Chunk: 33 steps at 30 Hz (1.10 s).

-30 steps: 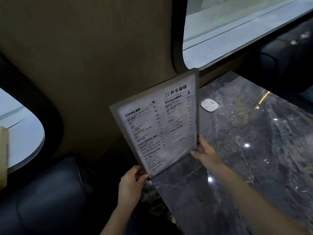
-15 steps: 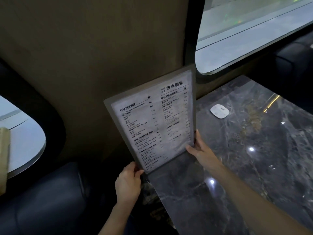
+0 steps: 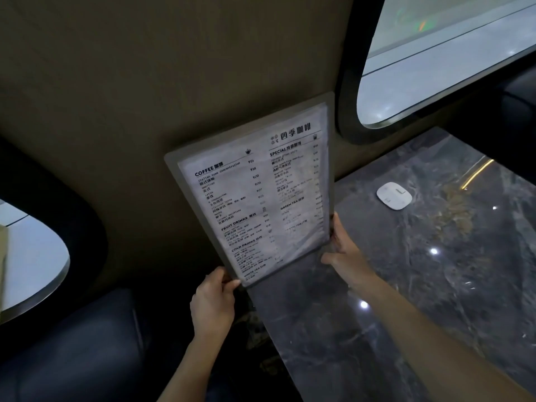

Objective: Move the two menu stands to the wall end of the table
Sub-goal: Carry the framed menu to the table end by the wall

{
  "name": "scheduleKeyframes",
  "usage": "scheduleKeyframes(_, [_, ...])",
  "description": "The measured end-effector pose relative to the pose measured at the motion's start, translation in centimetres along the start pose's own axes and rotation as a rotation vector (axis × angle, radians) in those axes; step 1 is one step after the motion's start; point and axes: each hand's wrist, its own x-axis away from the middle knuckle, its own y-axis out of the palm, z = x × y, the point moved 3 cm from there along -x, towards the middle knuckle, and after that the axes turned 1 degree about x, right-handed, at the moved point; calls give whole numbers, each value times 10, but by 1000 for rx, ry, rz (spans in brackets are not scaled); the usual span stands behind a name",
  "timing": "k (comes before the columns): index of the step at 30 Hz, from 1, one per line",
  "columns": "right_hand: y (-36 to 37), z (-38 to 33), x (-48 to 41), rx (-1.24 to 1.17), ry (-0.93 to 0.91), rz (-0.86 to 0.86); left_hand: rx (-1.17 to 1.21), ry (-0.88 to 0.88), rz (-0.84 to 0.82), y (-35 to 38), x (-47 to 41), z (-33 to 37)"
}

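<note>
A grey-framed menu stand (image 3: pixel 258 195) with a white printed coffee menu stands upright over the left edge of the dark marble table (image 3: pixel 420 285), close to the brown wall. My left hand (image 3: pixel 213 303) grips its lower left corner. My right hand (image 3: pixel 345 250) holds its lower right edge, fingers behind the frame. Whether its base touches the table is hidden by the frame. A second menu stand is not in view.
A small white rounded device (image 3: pixel 394 195) lies on the table near the wall end. A window (image 3: pixel 441 62) is above it. Dark seats (image 3: pixel 87 349) sit at lower left and far right, and a pale round table (image 3: pixel 32 265) at left.
Both hands have carried the menu stand a little further toward the wall and left edge of the table, and my view has shifted left, so the white device sits further right.
</note>
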Motion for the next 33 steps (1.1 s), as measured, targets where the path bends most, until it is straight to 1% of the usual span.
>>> scheduleKeyframes(8, [7,-5,-13,-4,17,-39,-5,-44,-1,-2,-17,-1])
scheduleKeyframes(16, [10,-7,-17,20,-12,-4,5,-43,-16,0,-17,-3])
scheduleKeyframes(20, [9,-8,-19,74,-38,23,15,-44,-2,-3,-14,-2])
scheduleKeyframes(24, [7,-9,-13,187,-91,95,-1,-52,-12,-7,-14,-2])
scheduleKeyframes(29, [-2,-2,3,408,-70,167,-44,34,7,-15,1,10])
scheduleKeyframes(31, [-9,1,12,472,-63,167,-21,106,33,-17,12,21])
scheduleKeyframes(33, [-18,2,24,490,-62,177,12,187,23,-14,23,34])
